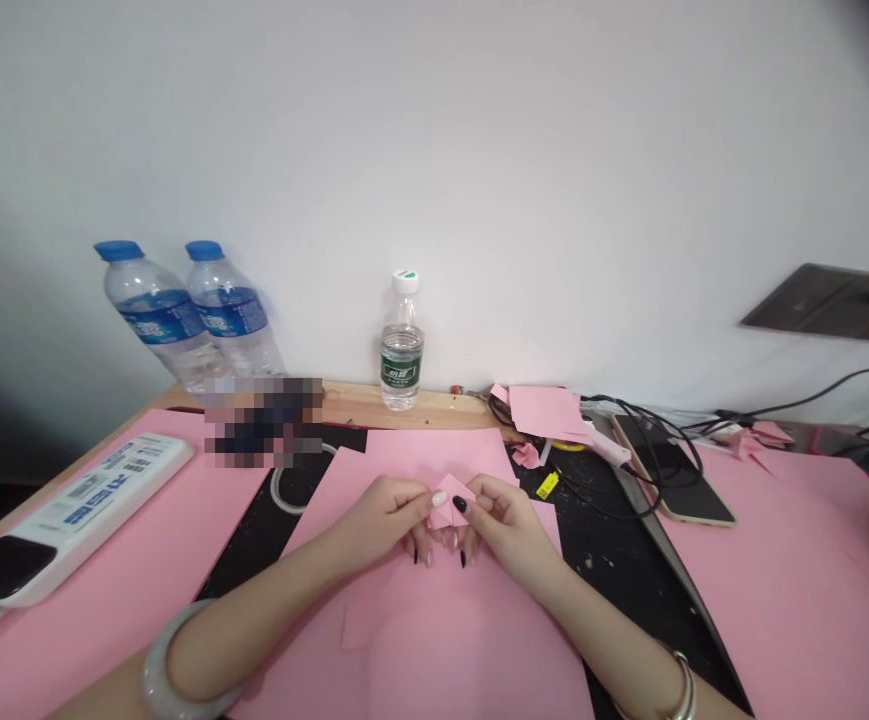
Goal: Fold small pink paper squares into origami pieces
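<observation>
A small folded piece of pink paper [449,490] is held up between my two hands, with creases and a pointed top showing. My left hand [396,505] pinches its left side, thumb on the front face. On the right side, my right hand [501,515] grips it the same way, its dark-nailed thumb pressed near the centre. Other fingers of both hands curl beneath and behind the paper, partly hidden. Below the hands lie large sheets of pink paper [434,630] on a black mat [606,580].
Two blue-capped bottles [156,310] lean against the wall, and a smaller bottle [402,350] stands upright. A white power bank [81,520] lies left. At right are a phone [674,470], black cables [651,420], a pink paper stack [546,412] and a yellow tag [547,486].
</observation>
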`<state>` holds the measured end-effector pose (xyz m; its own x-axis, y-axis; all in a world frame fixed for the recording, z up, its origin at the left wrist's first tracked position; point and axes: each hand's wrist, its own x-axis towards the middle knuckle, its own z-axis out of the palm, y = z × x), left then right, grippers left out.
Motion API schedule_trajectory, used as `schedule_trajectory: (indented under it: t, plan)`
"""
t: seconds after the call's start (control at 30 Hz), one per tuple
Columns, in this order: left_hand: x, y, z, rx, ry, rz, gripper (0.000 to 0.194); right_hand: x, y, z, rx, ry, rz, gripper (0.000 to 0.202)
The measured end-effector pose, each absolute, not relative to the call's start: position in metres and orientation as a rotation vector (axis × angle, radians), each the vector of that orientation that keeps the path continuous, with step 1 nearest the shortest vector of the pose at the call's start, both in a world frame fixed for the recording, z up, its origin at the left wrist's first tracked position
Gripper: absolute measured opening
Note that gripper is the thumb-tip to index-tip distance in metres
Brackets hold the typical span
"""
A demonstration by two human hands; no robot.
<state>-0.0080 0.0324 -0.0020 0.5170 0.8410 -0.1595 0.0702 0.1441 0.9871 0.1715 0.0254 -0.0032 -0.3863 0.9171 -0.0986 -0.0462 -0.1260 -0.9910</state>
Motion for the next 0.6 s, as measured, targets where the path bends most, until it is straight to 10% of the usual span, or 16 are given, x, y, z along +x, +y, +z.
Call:
schedule_trajectory:
  t: [0.6]
  plan:
    - [-0.0004,0.0268,-0.0045,1.265,0.977,0.738,0.038,0.1704,0.0246,-0.0016,-1.072,-1.376,1.609,0.033]
